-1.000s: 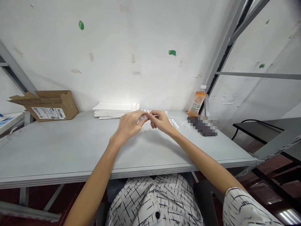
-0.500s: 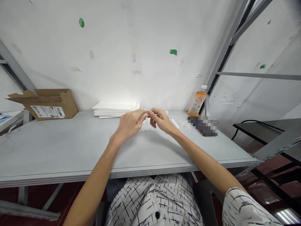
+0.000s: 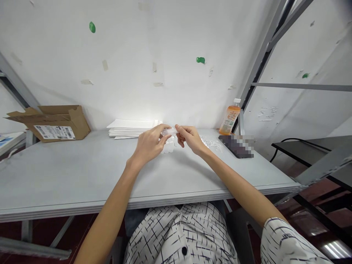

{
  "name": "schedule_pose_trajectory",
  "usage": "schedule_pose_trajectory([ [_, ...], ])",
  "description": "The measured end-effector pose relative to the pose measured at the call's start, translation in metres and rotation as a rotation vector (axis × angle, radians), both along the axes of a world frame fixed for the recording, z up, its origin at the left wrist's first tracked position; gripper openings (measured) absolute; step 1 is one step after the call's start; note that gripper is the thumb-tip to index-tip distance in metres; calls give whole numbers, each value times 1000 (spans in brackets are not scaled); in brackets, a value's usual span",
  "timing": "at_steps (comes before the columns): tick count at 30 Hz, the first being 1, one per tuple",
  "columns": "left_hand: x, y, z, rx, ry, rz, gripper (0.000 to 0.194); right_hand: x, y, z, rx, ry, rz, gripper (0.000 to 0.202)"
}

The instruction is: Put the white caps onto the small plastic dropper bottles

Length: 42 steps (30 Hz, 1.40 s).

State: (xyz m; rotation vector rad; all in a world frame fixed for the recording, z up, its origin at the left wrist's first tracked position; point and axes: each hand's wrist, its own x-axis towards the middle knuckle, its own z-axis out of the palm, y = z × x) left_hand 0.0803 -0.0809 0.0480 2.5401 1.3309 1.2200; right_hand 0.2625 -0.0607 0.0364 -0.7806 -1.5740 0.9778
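My left hand (image 3: 150,142) is closed around a small clear plastic tube (image 3: 168,131), which lies sideways between thumb and fingers. At the tube's right end, the thumb and forefinger of my right hand (image 3: 190,138) are pinched together. Whether they grip the tube's end or a small part at it, I cannot make out. Below and behind the hands, several small white pieces (image 3: 168,147) rest on the table, partly hidden by my fingers. Thin white strings or loops (image 3: 213,143) lie in a loose heap just right of my right hand.
On the grey table (image 3: 82,176) an open cardboard box (image 3: 62,123) stands at the far left. A stack of white envelopes or folded sheets (image 3: 129,128) lies by the wall. At the right are an orange drink bottle (image 3: 230,118) and a dark, phone-like object (image 3: 233,146), partly blurred.
My hands have drawn slightly apart, and the clear tube between them now shows plainly. My right fingertips have shifted a little to the right. The camera view has moved slightly.
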Motion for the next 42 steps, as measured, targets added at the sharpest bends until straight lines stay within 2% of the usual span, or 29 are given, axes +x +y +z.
schedule_pose_trajectory([
  [12, 1, -2, 3, -10, 1, 62, 46, 7, 1, 3, 28, -17, 67, 56],
  [16, 0, 0, 1, 57, -95, -10, 40, 6, 0, 3, 15, 9, 71, 56],
  [19, 0, 1, -1, 89, -85, -87, 37, 4, 0, 1, 11, 7, 72, 58],
  [22, 0, 2, -1, 64, -62, -72, 31, 4, 1, -1, 4, -16, 68, 57],
  [30, 0, -2, 3, 38, -22, 11, 44, 4, -3, 1, 44, -19, 111, 50],
  [36, 2, -3, 2, 54, -70, -57, 35, 1, -5, 3, 14, -15, 88, 55],
  [42, 1, 1, -2, 107, -65, -99, 34, 1, -4, 3, -13, -2, 41, 56],
])
